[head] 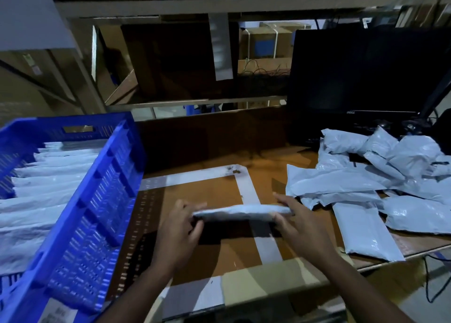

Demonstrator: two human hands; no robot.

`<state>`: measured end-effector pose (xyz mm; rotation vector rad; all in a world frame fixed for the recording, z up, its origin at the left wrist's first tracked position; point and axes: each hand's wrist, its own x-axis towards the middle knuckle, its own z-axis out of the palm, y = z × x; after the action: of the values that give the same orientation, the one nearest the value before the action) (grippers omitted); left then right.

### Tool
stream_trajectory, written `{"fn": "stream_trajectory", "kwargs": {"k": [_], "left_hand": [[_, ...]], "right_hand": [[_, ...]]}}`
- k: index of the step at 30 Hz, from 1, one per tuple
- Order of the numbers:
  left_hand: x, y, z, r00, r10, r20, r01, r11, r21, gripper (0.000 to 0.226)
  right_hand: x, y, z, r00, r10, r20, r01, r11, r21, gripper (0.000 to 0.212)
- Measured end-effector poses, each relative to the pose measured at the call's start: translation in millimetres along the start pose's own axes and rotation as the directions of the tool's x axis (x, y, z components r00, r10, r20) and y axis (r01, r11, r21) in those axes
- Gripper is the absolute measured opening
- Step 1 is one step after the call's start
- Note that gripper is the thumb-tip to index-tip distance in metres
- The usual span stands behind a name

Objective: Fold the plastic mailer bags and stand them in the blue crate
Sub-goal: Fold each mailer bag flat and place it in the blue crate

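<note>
the crate stands at the left, on the table, with a row of folded mailers standing inside it. right of the crate, near the middle, the left hand and right hand hold a folded mailer between them above the table, one hand at each end. a loose heap of mailers lies at the right. behind the heap stands a monitor. shelving runs across the far side.

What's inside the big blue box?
The blue plastic crate holds a row of pale folded plastic mailer bags standing on edge. They cover the crate's bottom.
</note>
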<state>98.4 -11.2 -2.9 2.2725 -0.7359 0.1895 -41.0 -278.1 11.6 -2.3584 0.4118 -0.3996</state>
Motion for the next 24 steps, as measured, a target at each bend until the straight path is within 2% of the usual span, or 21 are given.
{"fn": "stream_trajectory", "kwargs": {"k": [2, 4, 6, 8, 10, 11, 13, 14, 16, 19, 24], "left_hand": [[11.2, 1.9, -6.7, 0.993, -0.105, -0.051, 0.096, 0.983, -0.159, 0.054], [17.7, 1.8, -7.0, 0.985, -0.173, -0.014, 0.167, 0.966, -0.195, 0.07], [17.8, 0.8, -2.2, 0.971, -0.232, 0.065, 0.238, 0.966, -0.106, 0.075], [13.1, -2.5, 3.6, 0.961, -0.25, 0.118, 0.239, 0.966, 0.101, 0.073], [8.3, -8.1, 9.3, 0.968, -0.231, 0.096, 0.191, 0.931, 0.31, 0.067], [6.1, -9.4, 11.6, 0.977, -0.203, 0.065, 0.167, 0.918, 0.36, 0.066], [4.8, -4.4, 16.6, 0.992, -0.125, 0.03, 0.107, 0.932, 0.345, 0.063], [5.5, 0.9, 20.8, 0.994, -0.082, 0.066, 0.056, 0.945, 0.322, 0.062], [8.4, 11.1, 34.0, 0.969, 0.022, 0.248, -0.093, 0.956, 0.278, 0.058], [4.6, 13.5, 56.0, 0.875, 0.113, 0.471, -0.273, 0.919, 0.285, 0.057], [-4.6, 2.9, 61.4, 0.859, 0.134, 0.493, -0.324, 0.889, 0.322, 0.064]], "right_hand": [[12.5, -9.1, -5.9, 0.995, 0.05, -0.086, -0.049, 0.999, 0.012, 0.058], [25.8, -11.9, -3.8, 0.988, 0.075, -0.132, -0.076, 0.997, -0.005, 0.053], [34.5, -8.5, 4.9, 0.989, 0.099, -0.105, -0.107, 0.991, -0.077, 0.051], [37.2, -2.7, 18.9, 0.995, 0.09, -0.054, -0.101, 0.955, -0.28, 0.041], [36.0, 2.0, 30.6, 0.999, -0.001, -0.043, -0.02, 0.878, -0.478, 0.029], [34.8, 3.5, 35.7, 0.996, -0.073, -0.055, 0.032, 0.843, -0.537, 0.026], [34.5, 2.6, 44.4, 0.969, -0.223, -0.107, 0.122, 0.808, -0.576, 0.028], [35.6, 2.2, 50.6, 0.951, -0.291, -0.108, 0.178, 0.795, -0.58, 0.033], [37.8, 1.9, 66.0, 0.93, -0.368, -0.009, 0.298, 0.766, -0.569, 0.04], [25.6, 12.8, 88.1, 0.93, -0.342, 0.136, 0.358, 0.757, -0.546, 0.05], [7.1, 21.2, 93.0, 0.949, -0.247, 0.194, 0.314, 0.746, -0.587, 0.058]]}}
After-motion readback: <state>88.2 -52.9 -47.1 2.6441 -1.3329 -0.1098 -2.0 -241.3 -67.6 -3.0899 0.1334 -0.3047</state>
